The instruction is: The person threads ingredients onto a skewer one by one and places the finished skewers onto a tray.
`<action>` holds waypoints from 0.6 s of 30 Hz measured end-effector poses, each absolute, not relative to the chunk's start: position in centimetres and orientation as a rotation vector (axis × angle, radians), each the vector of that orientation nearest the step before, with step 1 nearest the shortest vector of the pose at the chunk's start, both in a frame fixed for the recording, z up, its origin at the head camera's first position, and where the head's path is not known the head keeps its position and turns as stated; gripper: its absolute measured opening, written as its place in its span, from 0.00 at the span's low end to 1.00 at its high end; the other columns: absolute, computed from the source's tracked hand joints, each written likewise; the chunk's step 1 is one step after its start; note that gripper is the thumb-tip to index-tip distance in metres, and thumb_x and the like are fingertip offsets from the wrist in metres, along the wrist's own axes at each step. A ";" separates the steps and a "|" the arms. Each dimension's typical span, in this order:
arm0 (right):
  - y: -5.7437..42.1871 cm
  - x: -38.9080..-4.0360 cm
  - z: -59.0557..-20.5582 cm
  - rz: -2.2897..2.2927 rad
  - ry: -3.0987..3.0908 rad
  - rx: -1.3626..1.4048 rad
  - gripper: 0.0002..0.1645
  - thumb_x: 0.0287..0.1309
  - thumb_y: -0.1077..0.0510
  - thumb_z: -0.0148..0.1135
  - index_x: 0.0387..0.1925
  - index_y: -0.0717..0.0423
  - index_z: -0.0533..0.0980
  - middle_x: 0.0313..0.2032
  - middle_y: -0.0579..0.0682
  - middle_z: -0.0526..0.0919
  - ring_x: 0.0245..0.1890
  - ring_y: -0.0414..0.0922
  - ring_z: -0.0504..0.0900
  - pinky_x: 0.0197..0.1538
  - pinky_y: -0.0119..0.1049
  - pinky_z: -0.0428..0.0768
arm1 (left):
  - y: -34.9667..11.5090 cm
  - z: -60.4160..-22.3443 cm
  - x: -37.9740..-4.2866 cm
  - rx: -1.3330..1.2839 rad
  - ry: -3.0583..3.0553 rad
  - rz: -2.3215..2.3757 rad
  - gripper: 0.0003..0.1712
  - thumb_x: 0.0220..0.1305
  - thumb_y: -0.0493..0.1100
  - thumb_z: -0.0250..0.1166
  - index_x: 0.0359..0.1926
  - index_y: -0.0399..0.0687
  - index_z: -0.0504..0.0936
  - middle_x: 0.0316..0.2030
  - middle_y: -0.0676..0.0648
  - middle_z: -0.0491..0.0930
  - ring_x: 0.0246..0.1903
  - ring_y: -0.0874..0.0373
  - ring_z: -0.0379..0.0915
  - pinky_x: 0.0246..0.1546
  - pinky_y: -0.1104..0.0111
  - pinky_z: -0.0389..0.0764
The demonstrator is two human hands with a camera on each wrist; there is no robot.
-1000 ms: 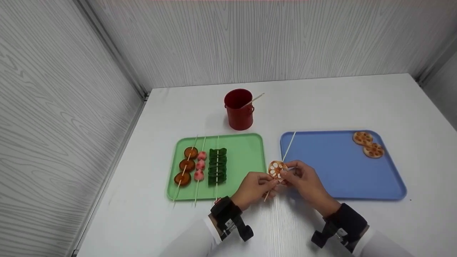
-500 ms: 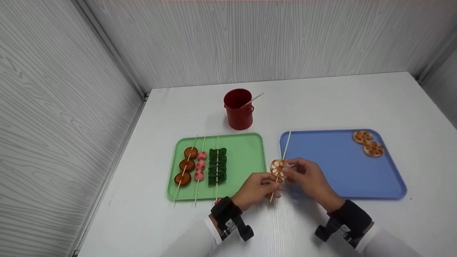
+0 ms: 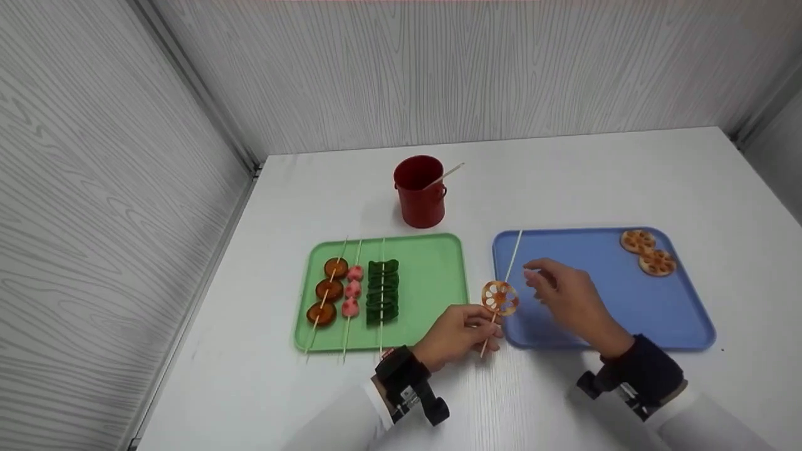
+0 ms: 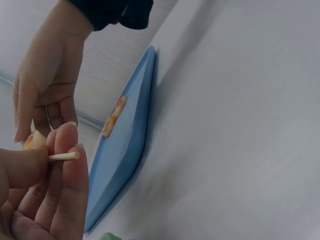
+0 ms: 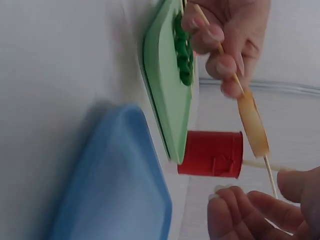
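My left hand [image 3: 460, 332] pinches a thin wooden skewer [image 3: 514, 255] near its lower end, between thumb and fingers. Threaded on that skewer is a round lotus root slice [image 3: 500, 298], just above the left fingertips; the right wrist view shows the slice [image 5: 254, 124] edge-on with the stick out both sides. Apart from the slice, over the left part of the blue tray [image 3: 651, 313], my right hand [image 3: 567, 297] holds nothing, fingers loosely bent. Two more lotus root slices [image 3: 657, 262] lie at that tray's far right corner.
On the green tray [image 3: 435, 269] at left lie three filled skewers: brown round slices [image 3: 329, 290], pink balls [image 3: 353, 289] and folded green leaves [image 3: 382, 291]. Behind it stands a red bucket [image 3: 423, 207] with a stick [image 3: 452, 170] leaning out. Wood-grain panels border the white table.
My right hand has let go of the lotus root slice and moved right, away from it. The slice stays on the skewer in my left hand, which has shifted slightly right.
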State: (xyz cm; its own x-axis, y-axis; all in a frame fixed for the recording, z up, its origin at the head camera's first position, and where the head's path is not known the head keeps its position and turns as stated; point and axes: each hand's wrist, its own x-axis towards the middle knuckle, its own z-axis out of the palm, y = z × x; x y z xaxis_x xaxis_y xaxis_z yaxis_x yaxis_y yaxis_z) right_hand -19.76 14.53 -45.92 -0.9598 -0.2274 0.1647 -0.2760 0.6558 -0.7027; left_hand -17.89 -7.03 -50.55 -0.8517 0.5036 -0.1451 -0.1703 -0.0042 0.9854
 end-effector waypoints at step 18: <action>26.5 -24.9 -45.4 0.617 -3.069 0.225 0.28 0.61 0.60 0.63 0.51 0.82 0.69 0.41 0.77 0.76 0.39 0.69 0.75 0.39 0.60 0.76 | -8.9 -49.6 -18.4 0.334 1.794 1.934 0.14 0.68 0.30 0.58 0.51 0.21 0.75 0.42 0.26 0.80 0.28 0.62 0.80 0.36 0.67 0.85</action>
